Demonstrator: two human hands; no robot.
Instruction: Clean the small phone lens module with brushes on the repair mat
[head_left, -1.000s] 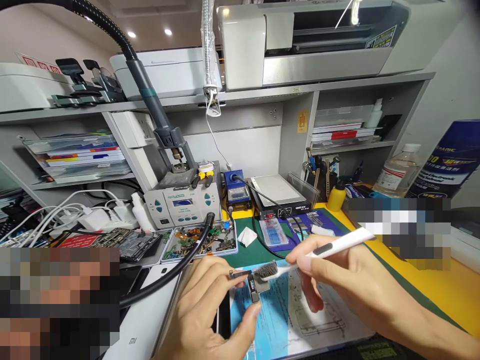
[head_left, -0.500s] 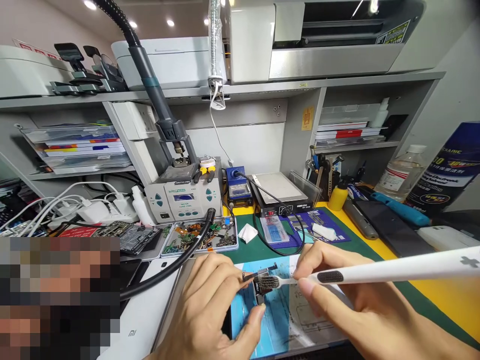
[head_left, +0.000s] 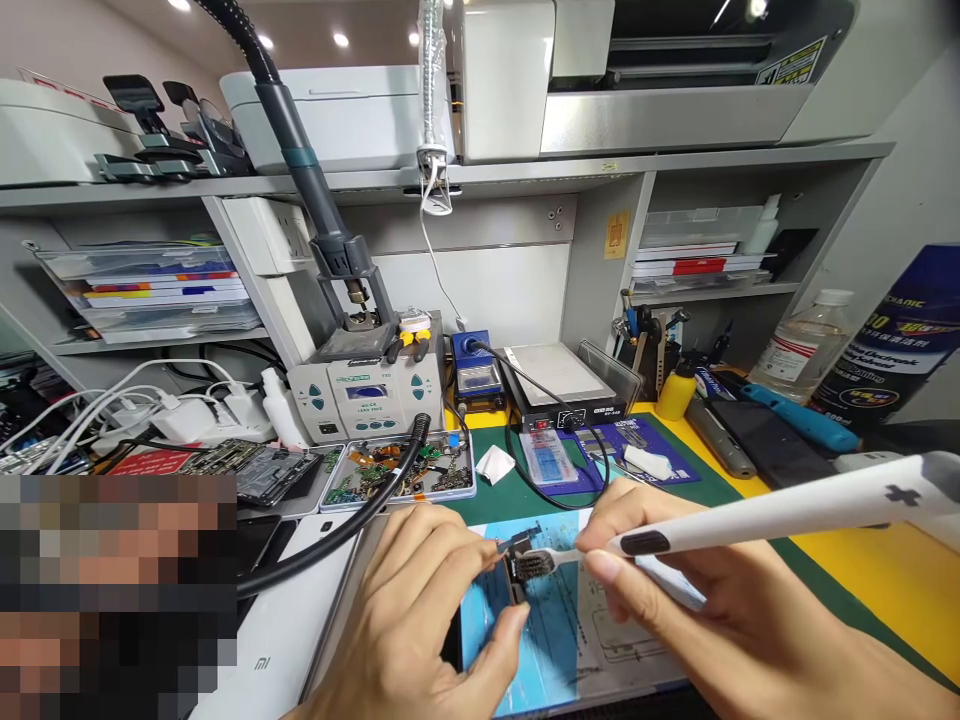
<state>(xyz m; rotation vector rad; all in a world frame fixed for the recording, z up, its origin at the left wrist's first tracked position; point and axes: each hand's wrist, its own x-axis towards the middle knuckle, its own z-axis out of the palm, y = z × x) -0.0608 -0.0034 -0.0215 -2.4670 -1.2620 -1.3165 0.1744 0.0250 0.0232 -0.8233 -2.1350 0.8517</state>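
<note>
Between thumb and fingers, my left hand grips a small black electronic part with a ribbon-like flex strip. My right hand pinches the neck of a white toothbrush, whose thick handle extends to the right. Its dark bristles press against the part's right side. Both hands are above a blue and white printed sheet, where small dark specks lie. The exact kind of part cannot be made out.
A tray of small circuit parts lies behind my left hand, beside a black hose. A grey rework station stands behind it. White phone-like device at left; yellow bottle, clear bottle at right. A pixelated area covers the lower left.
The toothbrush has tilted, its handle end rising and its head shifting slightly. The part has turned a little in my left hand, which stays in nearly the same place.
</note>
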